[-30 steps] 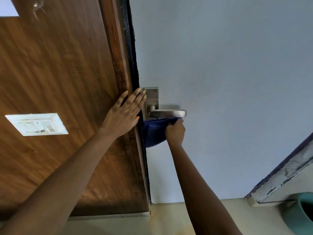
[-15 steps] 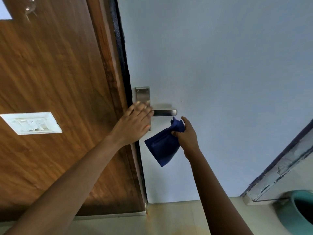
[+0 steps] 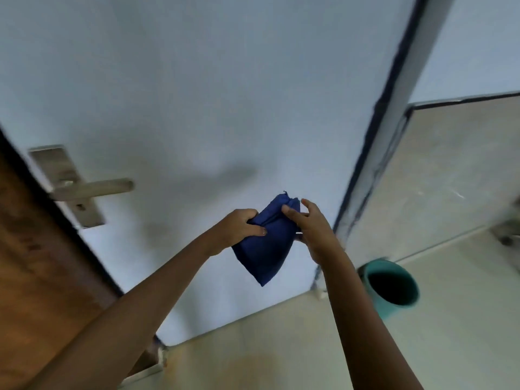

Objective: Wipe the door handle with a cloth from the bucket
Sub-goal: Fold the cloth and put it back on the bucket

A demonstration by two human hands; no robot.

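Note:
A folded dark blue cloth (image 3: 266, 246) hangs in mid-air in front of the pale grey door (image 3: 197, 94). My left hand (image 3: 239, 229) grips its left edge, thumb across the front. My right hand (image 3: 312, 229) holds its upper right corner, some fingers spread. The silver lever door handle (image 3: 95, 188) on its metal plate sits well to the left of both hands, with nothing touching it. A teal bucket (image 3: 391, 288) stands on the floor at the lower right, its inside dark.
A brown wooden panel (image 3: 36, 271) runs down the left side of the door. A pale door frame (image 3: 394, 130) with a dark edge rises on the right. Beige floor tiles (image 3: 253, 356) lie below. A blurred metal fitting (image 3: 506, 235) shows at the far right.
My left hand left the door by the handle and took hold of the cloth. Both hands and the cloth moved right, away from the handle. The view swung right, showing the whole bucket.

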